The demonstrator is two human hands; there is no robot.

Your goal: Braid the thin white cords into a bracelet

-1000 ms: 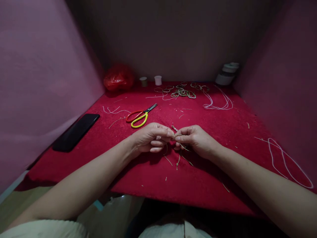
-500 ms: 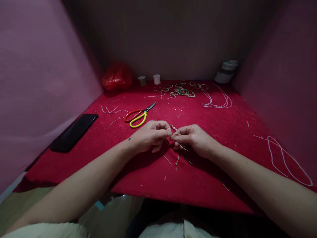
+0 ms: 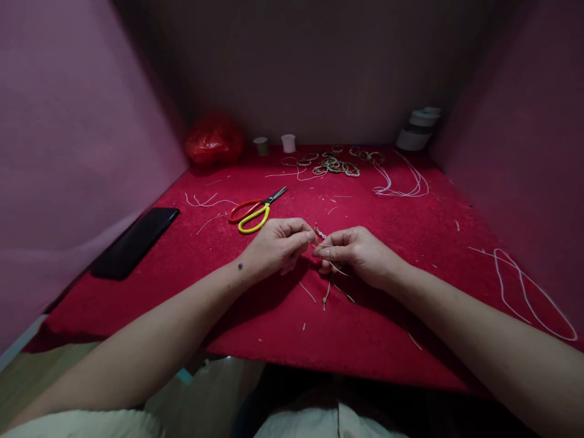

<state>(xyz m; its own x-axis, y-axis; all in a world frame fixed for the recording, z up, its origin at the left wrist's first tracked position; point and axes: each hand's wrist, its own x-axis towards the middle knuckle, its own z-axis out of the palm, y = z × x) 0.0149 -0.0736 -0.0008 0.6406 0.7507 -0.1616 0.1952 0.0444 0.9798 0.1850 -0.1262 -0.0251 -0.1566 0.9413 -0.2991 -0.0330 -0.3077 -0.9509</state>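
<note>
Just above the red cloth (image 3: 365, 340), the left hand (image 3: 280, 244) and right hand (image 3: 362, 254) work close together, fingertips nearly meeting over a thin tan cord (image 3: 338, 268). The right hand pinches it between thumb and forefinger; the left thumb and forefinger nip a fine strand of it. Loose ends hang toward six o'clock, and a small braided piece (image 3: 321, 233) shows at twelve, just beyond the fingertips. From the hands, the scissors (image 3: 266, 204) lie near at ten o'clock, the phone (image 3: 135, 242) farther off at nine, braided loops (image 3: 335, 167) at twelve, and a white string (image 3: 498, 280) at three.
</note>
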